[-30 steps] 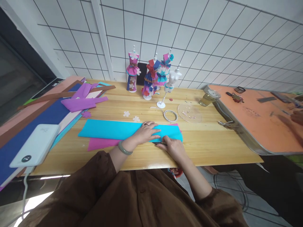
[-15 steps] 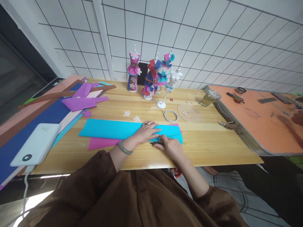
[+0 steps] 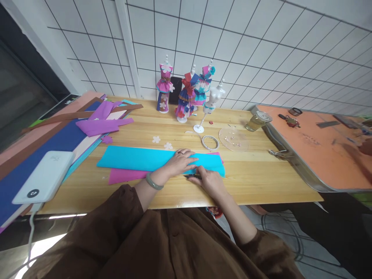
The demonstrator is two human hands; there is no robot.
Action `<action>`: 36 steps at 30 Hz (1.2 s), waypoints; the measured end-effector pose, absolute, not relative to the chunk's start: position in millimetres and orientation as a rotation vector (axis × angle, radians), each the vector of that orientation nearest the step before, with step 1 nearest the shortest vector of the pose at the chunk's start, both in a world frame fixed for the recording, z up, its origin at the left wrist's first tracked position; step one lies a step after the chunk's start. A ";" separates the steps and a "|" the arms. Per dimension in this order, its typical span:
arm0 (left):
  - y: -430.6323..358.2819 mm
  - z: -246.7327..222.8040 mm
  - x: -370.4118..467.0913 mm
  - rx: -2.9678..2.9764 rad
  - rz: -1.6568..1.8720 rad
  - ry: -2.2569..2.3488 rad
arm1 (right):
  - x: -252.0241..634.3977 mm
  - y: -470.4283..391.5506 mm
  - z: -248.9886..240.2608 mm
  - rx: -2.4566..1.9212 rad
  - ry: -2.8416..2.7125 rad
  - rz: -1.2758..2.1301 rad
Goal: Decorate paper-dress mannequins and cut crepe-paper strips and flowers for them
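Note:
A long folded strip of bright blue paper or cloth (image 3: 139, 158) lies across the table in front of me, over a magenta piece (image 3: 124, 176) that sticks out below it. My left hand (image 3: 181, 161) rests flat on the blue strip, fingers spread. Close beside it, at the strip's near edge, my right hand (image 3: 210, 180) is closed round a slim dark tool (image 3: 194, 176) with its tip toward the left. Whether it is a knife or scissors is too small to tell.
Dressed mini mannequins (image 3: 164, 85) and a bare white one (image 3: 214, 97) stand at the back. Nearby lie a tape roll (image 3: 210, 143), a clear round tray (image 3: 232, 139) and a drink cup (image 3: 258, 121). Coloured sheets (image 3: 58, 139) and a power bank (image 3: 45, 176) cover the left side.

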State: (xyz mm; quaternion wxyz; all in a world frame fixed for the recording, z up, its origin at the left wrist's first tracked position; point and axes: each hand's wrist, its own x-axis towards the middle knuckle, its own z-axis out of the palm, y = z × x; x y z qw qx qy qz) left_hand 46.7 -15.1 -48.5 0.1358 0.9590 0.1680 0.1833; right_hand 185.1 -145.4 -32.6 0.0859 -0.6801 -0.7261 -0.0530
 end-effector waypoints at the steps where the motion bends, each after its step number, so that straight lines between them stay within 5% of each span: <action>1: -15.0 -48.6 46.8 2.776 0.531 0.488 | 183.8 -144.2 -32.1 -2.027 -2.173 -0.160; 36: -13.5 -43.0 51.3 2.507 0.502 0.574 | 167.7 -133.7 -34.8 -2.009 -2.209 -0.178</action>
